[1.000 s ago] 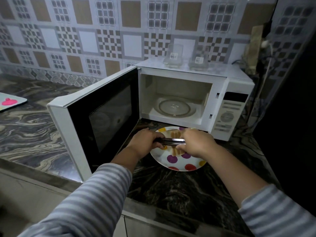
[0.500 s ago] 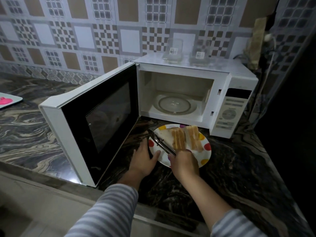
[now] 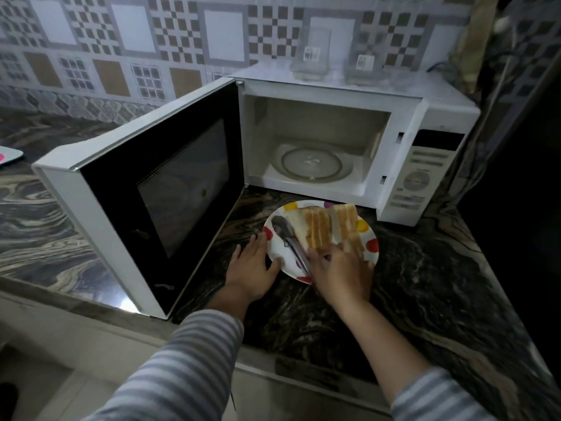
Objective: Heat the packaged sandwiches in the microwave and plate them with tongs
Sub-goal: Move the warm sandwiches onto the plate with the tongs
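Observation:
Two toasted sandwich halves [image 3: 317,229] lie on a white plate with coloured dots [image 3: 283,256], on the dark counter in front of the microwave [image 3: 425,117]. Metal tongs [image 3: 287,232] lie across the plate's left side, tips pointing away from me. My right hand [image 3: 340,271] covers the tongs' handle end, with its fingers stretched out over the near edge of the sandwiches. My left hand [image 3: 252,268] rests flat on the counter, fingers touching the plate's left rim. The microwave door [image 3: 121,192] stands wide open and the glass turntable [image 3: 315,165] is bare.
Two clear plastic containers [image 3: 312,53] stand on top of the microwave. The open door blocks the counter left of the plate. A white board with a pink shape [image 3: 9,154] lies at the far left. The counter's front edge [image 3: 303,357] runs just below my forearms.
Both hands held the tongs above the plate a second ago. The left hand let go and dropped beside the plate, the tongs came down onto the plate, and the right hand's fingers have stretched out.

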{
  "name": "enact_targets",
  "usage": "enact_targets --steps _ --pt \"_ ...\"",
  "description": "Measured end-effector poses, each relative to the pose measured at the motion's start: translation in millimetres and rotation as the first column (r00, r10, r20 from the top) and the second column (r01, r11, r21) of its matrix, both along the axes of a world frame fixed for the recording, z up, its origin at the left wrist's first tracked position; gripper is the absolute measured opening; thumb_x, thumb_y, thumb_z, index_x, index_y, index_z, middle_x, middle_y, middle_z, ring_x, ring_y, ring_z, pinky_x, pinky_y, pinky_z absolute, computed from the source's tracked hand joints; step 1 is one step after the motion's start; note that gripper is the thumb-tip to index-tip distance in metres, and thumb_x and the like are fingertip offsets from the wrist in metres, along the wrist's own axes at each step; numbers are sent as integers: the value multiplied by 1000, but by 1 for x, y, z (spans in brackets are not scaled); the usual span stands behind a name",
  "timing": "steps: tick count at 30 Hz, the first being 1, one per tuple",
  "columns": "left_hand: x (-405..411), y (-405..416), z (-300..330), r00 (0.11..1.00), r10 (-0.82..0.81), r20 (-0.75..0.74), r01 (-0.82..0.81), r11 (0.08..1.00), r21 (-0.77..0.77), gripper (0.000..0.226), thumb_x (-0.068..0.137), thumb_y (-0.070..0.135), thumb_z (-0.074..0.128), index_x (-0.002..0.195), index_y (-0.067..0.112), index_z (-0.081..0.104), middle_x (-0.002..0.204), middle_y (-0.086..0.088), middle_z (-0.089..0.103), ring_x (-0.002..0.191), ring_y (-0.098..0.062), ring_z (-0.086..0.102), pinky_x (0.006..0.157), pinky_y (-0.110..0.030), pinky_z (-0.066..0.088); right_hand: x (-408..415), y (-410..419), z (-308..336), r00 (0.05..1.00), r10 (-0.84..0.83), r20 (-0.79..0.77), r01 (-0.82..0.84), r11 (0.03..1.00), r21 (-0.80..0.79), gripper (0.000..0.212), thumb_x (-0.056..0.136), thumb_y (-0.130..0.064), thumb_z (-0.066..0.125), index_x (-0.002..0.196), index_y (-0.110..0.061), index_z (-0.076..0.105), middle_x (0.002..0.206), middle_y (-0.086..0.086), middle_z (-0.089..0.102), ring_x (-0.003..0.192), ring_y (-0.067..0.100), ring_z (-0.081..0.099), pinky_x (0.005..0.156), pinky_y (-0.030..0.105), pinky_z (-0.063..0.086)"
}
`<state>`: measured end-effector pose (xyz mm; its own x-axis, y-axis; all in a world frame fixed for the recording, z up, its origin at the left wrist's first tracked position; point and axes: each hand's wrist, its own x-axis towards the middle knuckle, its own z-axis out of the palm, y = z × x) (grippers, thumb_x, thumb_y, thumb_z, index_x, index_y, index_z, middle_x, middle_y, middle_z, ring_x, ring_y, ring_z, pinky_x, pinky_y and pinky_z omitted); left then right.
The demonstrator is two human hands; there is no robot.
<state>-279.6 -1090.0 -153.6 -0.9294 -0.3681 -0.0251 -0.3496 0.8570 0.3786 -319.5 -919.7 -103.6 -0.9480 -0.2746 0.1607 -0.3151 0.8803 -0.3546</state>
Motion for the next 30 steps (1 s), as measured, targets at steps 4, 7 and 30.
enact_targets --steps 4,7,30 --pt "-4 -13 4 998 -58 18 58 998 23 67 100 49 27 154 20 0 162 2 4 148 -9 -1 119 -34 -4 -38 32 4 990 -124 -64 109 975 -193 39 97 -41 42 128 -22 56 133 8 48 123 28 41 101 41 33" --pt "-11 -21 5 997 -74 20 73 996 51 61 102 41 28 154 24 1 162 5 3 147 -7 -2 119 -34 -4 -73 54 -11 982 -167 92 174 981 -81 52 99 -44 35 148 -30 28 154 10 26 140 31 24 113 48 21" --pt "-28 -22 6 996 -76 50 75 997 23 66 96 58 27 153 33 5 162 3 -2 147 -12 -11 118 -40 -6 -93 54 -37 947 -41 319 9 995 103 48 102 -42 23 150 -39 17 162 -5 -2 147 14 -14 114 51 -15"
